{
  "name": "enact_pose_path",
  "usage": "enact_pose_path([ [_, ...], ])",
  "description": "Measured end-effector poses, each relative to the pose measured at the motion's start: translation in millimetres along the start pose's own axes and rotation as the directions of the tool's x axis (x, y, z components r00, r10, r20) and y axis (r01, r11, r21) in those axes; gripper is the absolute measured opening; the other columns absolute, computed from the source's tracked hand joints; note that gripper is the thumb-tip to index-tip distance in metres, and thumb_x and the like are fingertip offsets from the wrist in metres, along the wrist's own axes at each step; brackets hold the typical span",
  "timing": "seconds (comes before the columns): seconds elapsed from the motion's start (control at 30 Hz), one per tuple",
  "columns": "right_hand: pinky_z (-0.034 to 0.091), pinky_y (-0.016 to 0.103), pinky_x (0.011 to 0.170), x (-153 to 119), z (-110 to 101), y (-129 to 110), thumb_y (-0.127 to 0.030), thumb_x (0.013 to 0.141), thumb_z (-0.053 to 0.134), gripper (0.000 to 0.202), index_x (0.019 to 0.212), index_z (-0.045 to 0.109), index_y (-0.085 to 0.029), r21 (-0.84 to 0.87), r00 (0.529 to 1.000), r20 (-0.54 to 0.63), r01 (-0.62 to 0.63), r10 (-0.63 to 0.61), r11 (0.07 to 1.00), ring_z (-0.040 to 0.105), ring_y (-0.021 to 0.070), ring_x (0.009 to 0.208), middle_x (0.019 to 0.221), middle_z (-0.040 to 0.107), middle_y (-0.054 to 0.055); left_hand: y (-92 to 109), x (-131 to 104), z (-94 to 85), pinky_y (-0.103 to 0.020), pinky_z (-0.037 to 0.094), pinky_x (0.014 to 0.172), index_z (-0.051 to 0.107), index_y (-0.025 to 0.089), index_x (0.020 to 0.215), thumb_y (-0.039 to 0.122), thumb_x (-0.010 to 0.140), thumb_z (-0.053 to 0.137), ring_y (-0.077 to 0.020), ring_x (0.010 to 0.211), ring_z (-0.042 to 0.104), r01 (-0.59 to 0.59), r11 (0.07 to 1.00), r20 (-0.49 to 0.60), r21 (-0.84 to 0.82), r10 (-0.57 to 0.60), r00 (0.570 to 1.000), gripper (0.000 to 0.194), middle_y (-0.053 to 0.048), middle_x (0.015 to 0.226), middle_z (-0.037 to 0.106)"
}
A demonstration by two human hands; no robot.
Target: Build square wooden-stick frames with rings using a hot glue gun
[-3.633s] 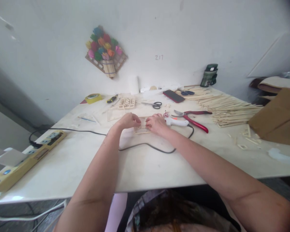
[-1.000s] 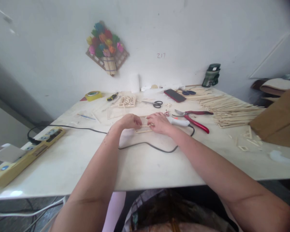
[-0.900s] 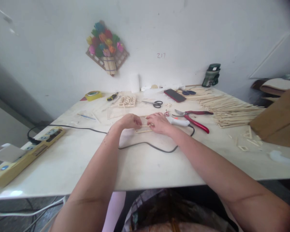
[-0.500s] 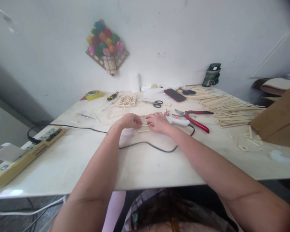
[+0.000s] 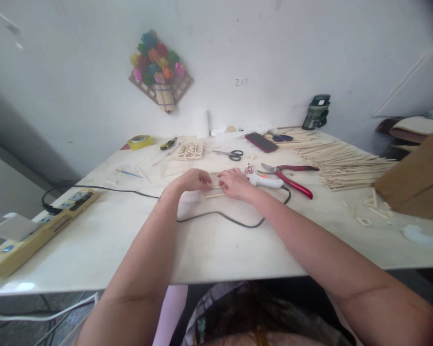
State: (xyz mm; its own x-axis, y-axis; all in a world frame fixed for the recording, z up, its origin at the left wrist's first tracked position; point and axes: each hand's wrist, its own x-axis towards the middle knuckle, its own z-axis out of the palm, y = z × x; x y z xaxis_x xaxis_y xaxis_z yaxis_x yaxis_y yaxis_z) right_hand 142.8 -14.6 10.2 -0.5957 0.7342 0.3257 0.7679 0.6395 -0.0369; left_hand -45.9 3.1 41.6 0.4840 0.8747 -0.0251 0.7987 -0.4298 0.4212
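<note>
Over the middle of the table, my left hand [image 5: 196, 180] is closed, its fingertips at the left end of a thin wooden stick [image 5: 216, 187]. Facing it, my right hand [image 5: 235, 183] is closed at the same stick's right end, with the fingers bent down. A second wooden stick [image 5: 213, 195] lies just nearer to me, parallel to the first. My fingers partly cover how the sticks meet. A white glue gun [image 5: 269, 181] lies right of my right hand, its black cord [image 5: 220, 213] looping in front of my hands.
Red-handled pruning shears [image 5: 292, 180], scissors [image 5: 234, 154] and a phone [image 5: 261, 142] lie beyond and to the right. Many wooden sticks [image 5: 346, 166] spread by a cardboard box [image 5: 414, 178]. A small stick lattice [image 5: 190, 151] lies behind; a power strip [image 5: 57, 221] runs along the left.
Both hands stay in nearly the same place over the sticks. Only a very slight shift of the view shows.
</note>
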Motion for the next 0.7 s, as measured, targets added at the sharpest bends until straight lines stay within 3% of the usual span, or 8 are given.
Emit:
enact_pose_path([
  [0.13, 0.025, 0.035, 0.090, -1.1, 0.5, -0.2, -0.016, 0.072, 0.049, 0.019, 0.082, 0.065, -0.017, -0.002, 1.000, -0.018, 0.006, -0.006, 1.000, 0.047, 0.0214, 0.103, 0.113, 0.058, 0.005, -6.5, -1.2, -4.8, -0.022, 0.041, 0.060, 0.066, 0.017, 0.079, 0.036, 0.061, 0.057, -0.0141, 0.066, 0.056, 0.105, 0.994, -0.153, 0.004, -0.103, 0.983, 0.028, -0.003, 0.074, 0.065],
  [0.27, 0.023, 0.036, 0.090, -1.4, 0.8, 1.0, -0.016, 0.074, 0.049, 0.019, 0.081, 0.066, -0.018, -0.017, 0.999, -0.032, 0.037, -0.038, 0.999, 0.046, 0.0208, 0.103, 0.114, 0.057, 0.005, -8.1, -4.5, -10.5, -0.023, 0.038, 0.053, 0.066, 0.018, 0.070, 0.039, 0.061, 0.057, -0.0150, 0.060, 0.055, 0.336, 0.939, -0.269, 0.067, -0.308, 0.913, 0.025, -0.004, 0.065, 0.064],
  [0.33, 0.022, 0.037, 0.091, -0.8, 0.1, 1.0, -0.016, 0.074, 0.049, 0.018, 0.078, 0.067, -0.018, -0.028, 0.998, -0.031, 0.061, -0.062, 0.998, 0.046, 0.0206, 0.102, 0.113, 0.058, 0.005, -7.8, -5.6, -11.7, -0.024, 0.038, 0.051, 0.065, 0.017, 0.061, 0.044, 0.059, 0.059, -0.0151, 0.054, 0.054, 0.402, 0.914, -0.227, 0.057, -0.381, 0.897, 0.028, -0.004, 0.058, 0.062],
  [0.43, 0.020, 0.038, 0.092, 0.2, -1.7, -0.5, -0.014, 0.075, 0.048, 0.020, 0.074, 0.067, -0.017, -0.049, 0.995, -0.026, 0.091, -0.093, 0.995, 0.047, 0.0208, 0.101, 0.110, 0.060, 0.006, -8.1, -5.9, -11.2, -0.026, 0.038, 0.049, 0.061, 0.016, 0.048, 0.050, 0.055, 0.062, -0.0154, 0.047, 0.051, 0.412, 0.911, -0.086, -0.006, -0.411, 0.908, 0.035, -0.007, 0.048, 0.059],
  [0.6, 0.020, 0.038, 0.093, 1.3, -2.1, -2.3, -0.013, 0.074, 0.048, 0.019, 0.075, 0.067, -0.016, -0.072, 0.994, -0.037, 0.103, -0.106, 0.992, 0.048, 0.0211, 0.099, 0.107, 0.061, 0.007, -8.4, -4.5, -7.3, -0.026, 0.039, 0.046, 0.061, 0.014, 0.046, 0.041, 0.043, 0.073, -0.0144, 0.043, 0.050, 0.379, 0.887, 0.027, -0.262, -0.386, 0.922, 0.030, -0.007, 0.044, 0.057],
  [0.7, 0.020, 0.038, 0.093, 1.6, -0.6, -1.6, -0.014, 0.072, 0.050, 0.016, 0.076, 0.066, -0.015, -0.065, 0.994, -0.041, 0.098, -0.100, 0.993, 0.048, 0.0215, 0.100, 0.106, 0.061, 0.009, -4.6, -4.6, -5.2, -0.025, 0.039, 0.046, 0.062, 0.013, 0.047, 0.037, 0.041, 0.075, -0.0129, 0.042, 0.048, 0.407, 0.856, 0.068, -0.319, -0.407, 0.911, 0.028, -0.006, 0.045, 0.057],
])
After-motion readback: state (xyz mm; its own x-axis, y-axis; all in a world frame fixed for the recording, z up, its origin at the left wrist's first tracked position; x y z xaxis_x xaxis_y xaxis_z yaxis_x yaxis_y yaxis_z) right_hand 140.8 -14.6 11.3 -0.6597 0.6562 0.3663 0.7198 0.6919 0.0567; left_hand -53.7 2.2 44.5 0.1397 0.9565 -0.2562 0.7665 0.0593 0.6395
